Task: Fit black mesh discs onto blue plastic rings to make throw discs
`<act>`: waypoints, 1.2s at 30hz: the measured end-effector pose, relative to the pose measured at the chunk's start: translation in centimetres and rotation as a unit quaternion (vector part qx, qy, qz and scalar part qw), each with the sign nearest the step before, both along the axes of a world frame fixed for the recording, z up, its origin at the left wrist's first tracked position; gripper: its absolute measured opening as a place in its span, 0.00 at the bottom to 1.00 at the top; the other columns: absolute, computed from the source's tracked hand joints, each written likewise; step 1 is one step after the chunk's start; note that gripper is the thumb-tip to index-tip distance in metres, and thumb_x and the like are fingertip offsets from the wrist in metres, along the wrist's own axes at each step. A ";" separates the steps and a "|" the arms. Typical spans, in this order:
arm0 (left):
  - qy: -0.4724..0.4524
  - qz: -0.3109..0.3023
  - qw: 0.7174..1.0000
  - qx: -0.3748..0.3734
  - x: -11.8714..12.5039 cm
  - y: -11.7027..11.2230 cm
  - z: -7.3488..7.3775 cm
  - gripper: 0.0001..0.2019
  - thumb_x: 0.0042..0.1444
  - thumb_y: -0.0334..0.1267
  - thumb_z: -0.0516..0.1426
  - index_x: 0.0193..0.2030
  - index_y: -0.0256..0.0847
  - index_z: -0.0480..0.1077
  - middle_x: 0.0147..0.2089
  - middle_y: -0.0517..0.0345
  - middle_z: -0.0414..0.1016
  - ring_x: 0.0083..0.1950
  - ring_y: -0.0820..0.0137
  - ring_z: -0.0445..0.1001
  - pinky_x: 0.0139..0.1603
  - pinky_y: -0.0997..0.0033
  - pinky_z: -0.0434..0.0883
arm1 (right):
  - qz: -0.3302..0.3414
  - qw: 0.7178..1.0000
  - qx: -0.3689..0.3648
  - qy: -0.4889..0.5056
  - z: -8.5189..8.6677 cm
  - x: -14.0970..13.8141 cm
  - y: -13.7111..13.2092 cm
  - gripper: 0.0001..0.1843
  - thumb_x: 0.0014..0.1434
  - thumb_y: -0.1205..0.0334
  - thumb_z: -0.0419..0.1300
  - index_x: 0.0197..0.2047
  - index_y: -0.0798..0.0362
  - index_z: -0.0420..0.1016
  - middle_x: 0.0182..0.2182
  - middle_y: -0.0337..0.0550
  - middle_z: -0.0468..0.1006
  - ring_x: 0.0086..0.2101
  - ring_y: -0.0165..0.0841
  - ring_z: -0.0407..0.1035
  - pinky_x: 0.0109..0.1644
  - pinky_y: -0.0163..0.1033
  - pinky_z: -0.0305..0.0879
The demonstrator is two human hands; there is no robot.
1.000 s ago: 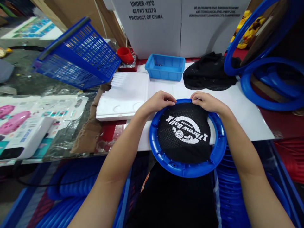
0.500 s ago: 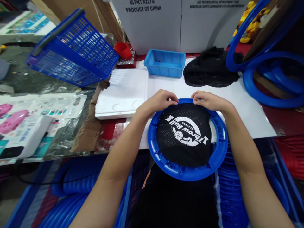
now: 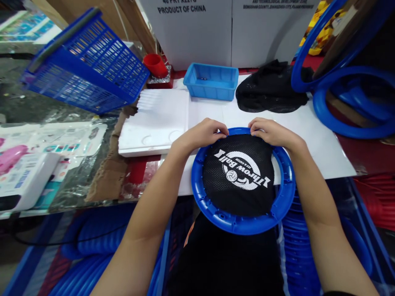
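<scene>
A blue plastic ring (image 3: 243, 224) lies half over the near edge of a white board (image 3: 317, 144). A black mesh net (image 3: 239, 176) with a white "Throw Ball" print is stretched loosely inside it. My left hand (image 3: 202, 135) is curled over the ring's far rim at the upper left, fingers pinching the mesh edge against it. Just to its right, my right hand (image 3: 271, 132) pinches the mesh edge on the same far rim, fingers closed.
A small blue tray (image 3: 211, 80) and a heap of black mesh (image 3: 271, 92) sit at the back, before white cartons (image 3: 228, 28). A tilted blue basket (image 3: 86, 65) and red cup (image 3: 155, 65) stand left, a white foam slab (image 3: 157, 121) beside. Blue rings (image 3: 348, 102) pile right and below.
Both hands stay at the ring's far rim, fingers shifting only slightly along the mesh edge. The view has drifted a little.
</scene>
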State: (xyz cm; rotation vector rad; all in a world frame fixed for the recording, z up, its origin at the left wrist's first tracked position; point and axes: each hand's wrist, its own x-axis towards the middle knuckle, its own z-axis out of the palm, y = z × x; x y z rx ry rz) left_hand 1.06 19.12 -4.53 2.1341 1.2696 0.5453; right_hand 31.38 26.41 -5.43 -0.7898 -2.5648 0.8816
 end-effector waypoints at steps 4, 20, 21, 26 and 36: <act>0.022 -0.002 0.999 0.026 0.5 -0.4 0.5 0.12 0.64 0.37 0.59 0.47 0.41 0.84 0.47 0.51 0.86 0.46 0.62 0.80 0.55 0.60 0.73 | -0.038 0.998 0.005 0.046 0.2 -0.2 -0.4 0.10 0.68 0.56 0.60 0.44 0.46 0.83 0.51 0.49 0.84 0.51 0.48 0.76 0.61 0.56 0.72; -0.110 0.082 0.990 -0.026 3.3 0.6 -0.9 0.08 0.62 0.40 0.63 0.37 0.39 0.81 0.39 0.54 0.84 0.40 0.65 0.77 0.47 0.63 0.71 | -0.046 0.996 -0.025 0.070 0.4 -2.0 -1.8 0.09 0.67 0.55 0.63 0.38 0.48 0.84 0.53 0.48 0.87 0.53 0.49 0.80 0.62 0.55 0.72; -0.114 0.086 0.989 -0.024 3.4 0.6 -1.0 0.08 0.62 0.40 0.63 0.38 0.39 0.81 0.39 0.54 0.84 0.41 0.65 0.77 0.48 0.63 0.71 | -0.040 0.997 -0.022 0.063 0.5 -2.0 -1.8 0.09 0.66 0.55 0.64 0.38 0.48 0.84 0.54 0.48 0.87 0.54 0.49 0.80 0.63 0.55 0.71; -0.126 0.097 0.987 -0.012 3.9 0.6 -1.6 0.08 0.64 0.40 0.62 0.38 0.39 0.81 0.41 0.54 0.85 0.44 0.65 0.78 0.54 0.61 0.71 | -0.048 0.996 -0.050 0.060 0.6 -1.8 -1.8 0.07 0.64 0.56 0.66 0.38 0.48 0.84 0.56 0.48 0.86 0.55 0.51 0.79 0.65 0.58 0.70; -0.109 0.100 0.988 -0.042 3.6 0.7 -1.6 0.07 0.64 0.38 0.62 0.40 0.38 0.82 0.43 0.53 0.85 0.46 0.64 0.79 0.54 0.61 0.71 | -0.053 0.997 -0.040 0.042 0.8 -2.1 -2.0 0.08 0.64 0.56 0.64 0.38 0.47 0.84 0.58 0.48 0.85 0.58 0.51 0.77 0.68 0.60 0.69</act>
